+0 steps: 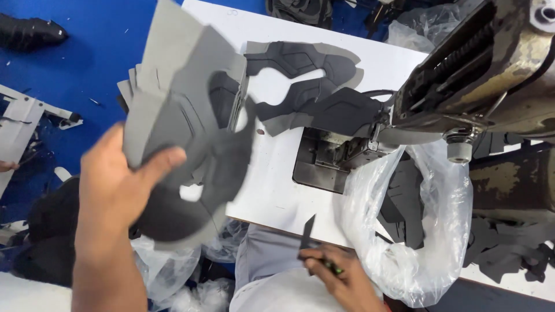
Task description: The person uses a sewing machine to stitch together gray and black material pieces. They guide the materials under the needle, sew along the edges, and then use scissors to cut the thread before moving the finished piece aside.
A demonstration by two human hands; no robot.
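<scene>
Right hand (335, 277), nearest, grip pinched on a small dark blade-like tool (307, 231) just below the white tabletop (272, 190) edge. Left hand (115, 185) raised left of the tabletop, grip clamped on a stack of grey cut fabric pieces (185, 115). Farther, matching dark pieces (312, 86) lie on the tabletop beside the sewing machine (480, 69); a clear plastic bag (428, 231) hangs below it.

A stack of grey and black cut fabric pieces (185, 133) sits fanned and tilted, raised above the surface's left edge. A small dark blade-like tool (308, 231) points upward near the front edge.
</scene>
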